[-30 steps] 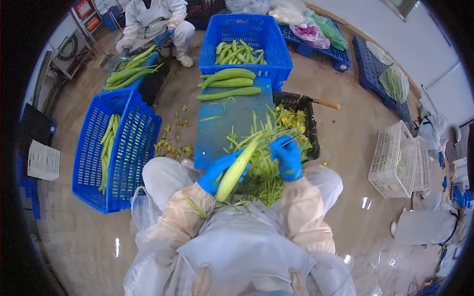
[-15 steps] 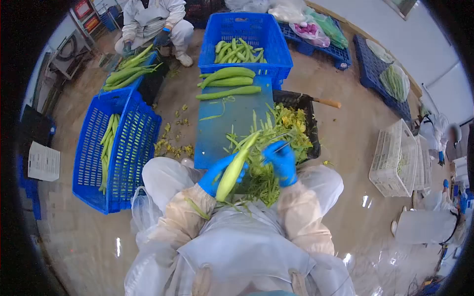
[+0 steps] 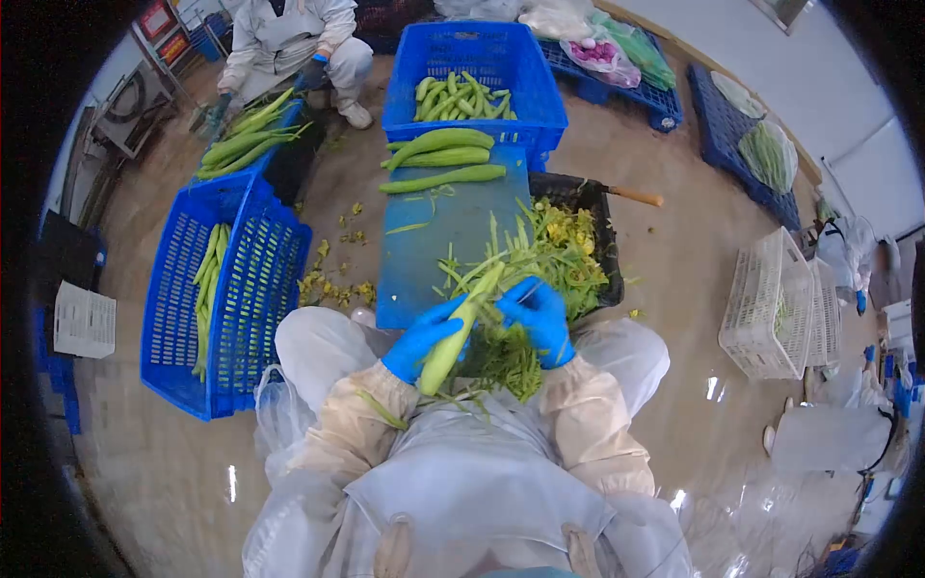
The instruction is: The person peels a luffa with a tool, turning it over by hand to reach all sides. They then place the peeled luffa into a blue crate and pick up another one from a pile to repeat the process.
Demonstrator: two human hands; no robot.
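Left hand (image 3: 416,347), blue-gloved, grips a pale gourd (image 3: 444,358) slanting by the near edge of the blue board (image 3: 405,275). Beside it, the right hand (image 3: 541,320) is bent; whether its fingers pinch anything cannot be told. Three darker gourds (image 3: 441,158) lie along the board's far edge, green strips (image 3: 513,252) across its right.

We note fingers of the left blue-gloved hand (image 3: 416,347) partly hidden by the long, pale green gourd (image 3: 453,345). What the curled fingers of the right blue-gloved hand (image 3: 541,323) hold, we cannot make out. Beyond them, shredded green trimmings (image 3: 561,258) obscure the black plastic crate's (image 3: 611,258) interior. Well beyond the left fingers, the top edge crops a white-clad co-worker (image 3: 291,39).
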